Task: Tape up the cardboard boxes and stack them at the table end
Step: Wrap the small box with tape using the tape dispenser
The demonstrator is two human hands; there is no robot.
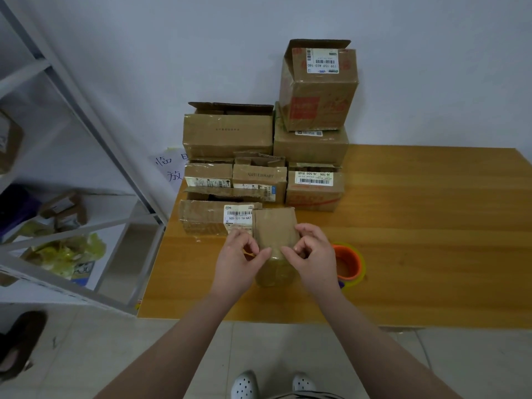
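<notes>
Finding: the small box [275, 231] stands on the desk [417, 226] near the front edge, directly between my two hands. Its long axis runs near to far, away from me. My left hand [239, 256] grips its left side with fingers curled; my right hand [313, 254] does the same on the right. Both thumbs come together on its upper face. Whether a tape end is under the thumbs, I cannot tell.

The tape roll [349, 263], orange-cored, lies flat just beside my right hand, so that hand is the nearer one for it.

Beyond, the stacked boxes [311, 145] occupy the far left part of the desk, against the wall. A labelled box [201, 217] sits immediately left of the small box, touching or nearly so.

Judgement: carrying the small box to the pile means going forward and over the lower boxes in front; the labelled box crowds any leftward path. A shelving rack [86, 139] stands off the desk's left.
</notes>
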